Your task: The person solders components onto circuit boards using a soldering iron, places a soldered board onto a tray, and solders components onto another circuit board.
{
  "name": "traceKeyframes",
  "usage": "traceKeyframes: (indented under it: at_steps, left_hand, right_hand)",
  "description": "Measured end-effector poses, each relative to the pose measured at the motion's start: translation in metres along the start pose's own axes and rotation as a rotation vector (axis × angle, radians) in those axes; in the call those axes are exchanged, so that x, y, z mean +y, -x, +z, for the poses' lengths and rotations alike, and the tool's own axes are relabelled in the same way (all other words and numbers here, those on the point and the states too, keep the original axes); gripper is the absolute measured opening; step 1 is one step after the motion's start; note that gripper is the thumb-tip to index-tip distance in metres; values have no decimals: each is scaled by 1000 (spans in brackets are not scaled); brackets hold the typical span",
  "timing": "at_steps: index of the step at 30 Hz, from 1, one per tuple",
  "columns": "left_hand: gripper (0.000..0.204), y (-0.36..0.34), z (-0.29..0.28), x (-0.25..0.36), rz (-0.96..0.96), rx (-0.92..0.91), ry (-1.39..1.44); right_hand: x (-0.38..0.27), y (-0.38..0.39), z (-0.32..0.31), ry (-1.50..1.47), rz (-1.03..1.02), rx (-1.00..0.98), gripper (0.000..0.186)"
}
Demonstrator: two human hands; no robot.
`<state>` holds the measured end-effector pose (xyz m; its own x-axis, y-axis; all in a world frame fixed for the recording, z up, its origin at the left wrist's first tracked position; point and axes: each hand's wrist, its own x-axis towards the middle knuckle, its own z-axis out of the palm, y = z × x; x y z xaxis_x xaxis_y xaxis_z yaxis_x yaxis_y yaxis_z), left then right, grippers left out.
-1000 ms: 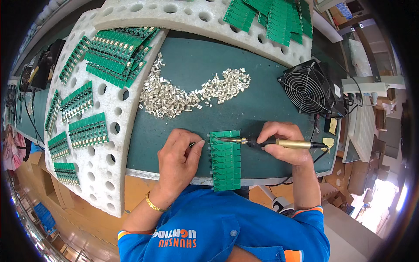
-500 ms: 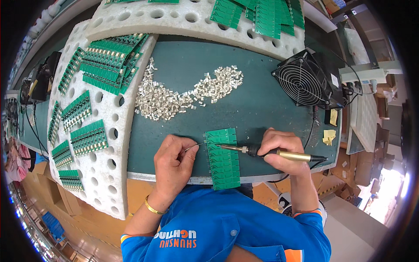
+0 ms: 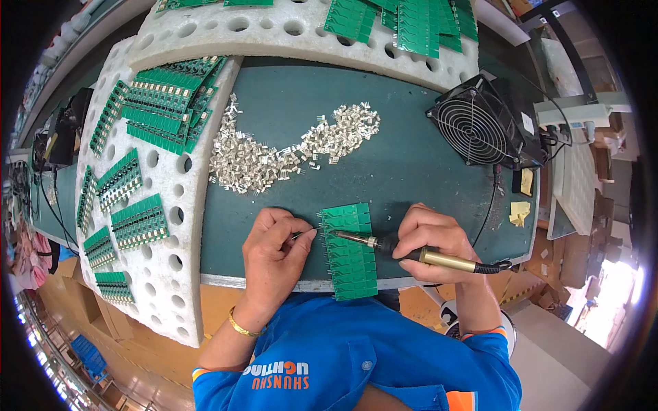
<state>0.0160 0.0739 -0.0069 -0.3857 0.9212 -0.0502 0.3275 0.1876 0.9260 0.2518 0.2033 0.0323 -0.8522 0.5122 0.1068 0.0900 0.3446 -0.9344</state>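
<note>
A green circuit board [image 3: 354,264] lies near the front edge of the bench, its lower end reaching over that edge. Pins stick out along its left side. My right hand [image 3: 433,236] is closed round a soldering iron [image 3: 449,262] with a gold-coloured handle; the tip points left and meets the board's upper left part. Beside the pins, my left hand [image 3: 275,248] pinches a thin solder wire, mostly hidden by the fingers, its end close to the board's left edge.
Small white connectors [image 3: 253,164] lie heaped beyond the board. White foam with holes [image 3: 161,264] at the left carries populated boards [image 3: 140,222]. More foam [image 3: 264,38] at the back holds further green boards [image 3: 417,27]. A black fan [image 3: 473,127] stands at right, near yellow pieces [image 3: 519,212].
The soldering iron's tip has shifted left and slightly down toward the pins, and my right hand has moved left with it. My left hand has edged slightly closer to the board.
</note>
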Motion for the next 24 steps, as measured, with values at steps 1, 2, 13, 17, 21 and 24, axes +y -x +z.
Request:
traceKeyframes:
  at_steps: [1, 2, 13, 17, 21, 24]
  left_hand:
    - [11, 0, 0, 0, 0, -1, -1]
    - [12, -1, 1, 0, -1, 1, -3]
    - [12, -5, 3, 3, -8, -21, 16]
    - [13, -5, 2, 2, -9, -31, -12]
    - [12, -5, 3, 2, -15, -34, -3]
    - [12, -5, 3, 1, -11, -33, -2]
  right_hand:
    - [0, 0, 0, -1, 0, 1, 19]
    - [0, -1, 0, -1, 4, -2, 19]
    - [4, -4, 2, -15, -2, -21, 20]
    - [4, -4, 2, -23, 28, -19, 20]
    - [5, -5, 2, -25, 34, -16, 20]
    - [7, -6, 3, -14, -1, 17, 22]
